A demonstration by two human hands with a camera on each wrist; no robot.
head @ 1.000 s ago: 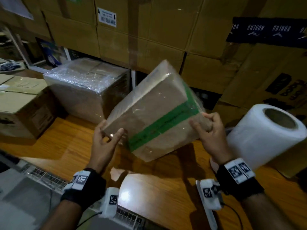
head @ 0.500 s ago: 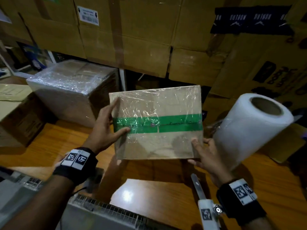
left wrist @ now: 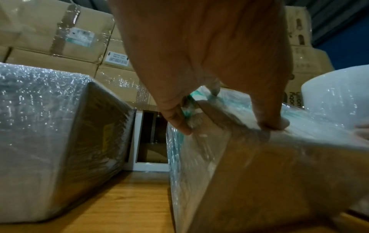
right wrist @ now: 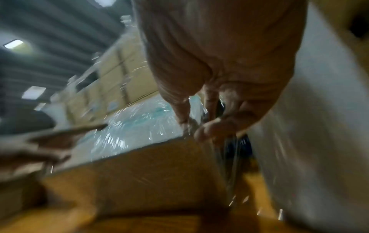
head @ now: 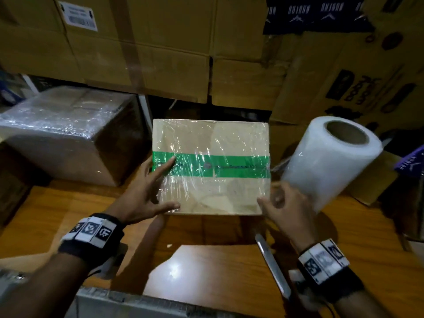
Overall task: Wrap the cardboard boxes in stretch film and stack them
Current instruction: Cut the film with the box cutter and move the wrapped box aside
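Observation:
A flat cardboard box (head: pixel 211 143) with a green tape band, covered in stretch film, lies face-up on the wooden table (head: pixel 206 260). My left hand (head: pixel 171 183) presses on its left end with straight, spread fingers, the index along the green band. In the left wrist view the hand (left wrist: pixel 219 110) spans the box's (left wrist: pixel 259 165) near left corner. My right hand (head: pixel 273 200) is at the near right corner. The right wrist view is blurred, but its curled fingers (right wrist: pixel 211 129) pinch a strand of film beside the box (right wrist: pixel 139 173). The white film roll (head: pixel 330 161) stands just right of it.
A larger film-wrapped box (head: pixel 66 143) sits on the table to the left, a narrow gap from my box. A wall of stacked cartons (head: pixel 160 53) runs behind. More cartons (head: pixel 344 83) lean behind the roll. A grey wire rack edge (head: pixel 137 301) lies along the table's near side.
The box went from tilted in the air to flat, green band up, low on the table. My left hand moved onto its top; my right slid to the near right corner.

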